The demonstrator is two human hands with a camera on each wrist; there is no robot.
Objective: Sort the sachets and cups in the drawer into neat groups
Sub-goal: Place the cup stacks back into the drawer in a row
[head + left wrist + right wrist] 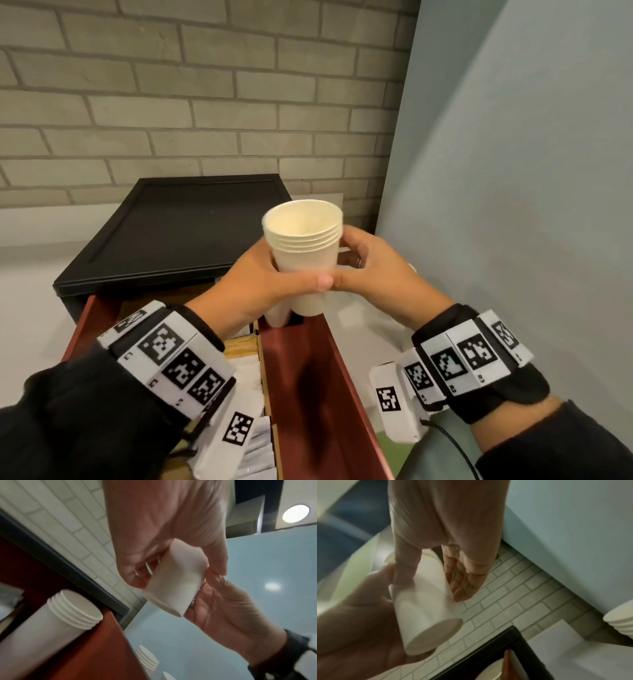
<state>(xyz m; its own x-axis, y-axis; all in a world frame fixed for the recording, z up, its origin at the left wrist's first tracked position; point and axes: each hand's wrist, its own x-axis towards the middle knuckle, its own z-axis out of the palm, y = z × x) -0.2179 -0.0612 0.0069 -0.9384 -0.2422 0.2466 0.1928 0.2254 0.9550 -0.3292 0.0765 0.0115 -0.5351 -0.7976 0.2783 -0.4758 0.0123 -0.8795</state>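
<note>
Both hands were up over the open drawer [301,387], sharing one load: a nested stack of cups [303,253], several rims showing at the top, held upright and clear of everything. The left hand [253,284] had its grip curled round the lower wall of the stack, thumb laid across the front. The right hand [370,270] closed in from the other side, its fingers [460,580] curved against the upper wall and the thumb meeting the left thumb at the front. So both grips were wrapped on the stack, neither one spread loose.

Directly beneath the grips, a second cup stack [72,609] stood at the far end of the drawer's red right-hand compartment, its rims just below the held stack's base. Below the left wrist, on the near side, white sachets [255,445] lay in the wooden-floored compartment. Beyond the grips sat the black cabinet top [181,226], and behind that the brick wall [205,96].

By my reading, the cup-gathering step was in hand: loose cups squared into one stack, not yet set down. The next move would call for lowering it straight into the red compartment, either beside the standing stack or nested into it, keeping it upright so the light paper walls neither crush nor topple the neighbour. The sachets looked like work remaining.
</note>
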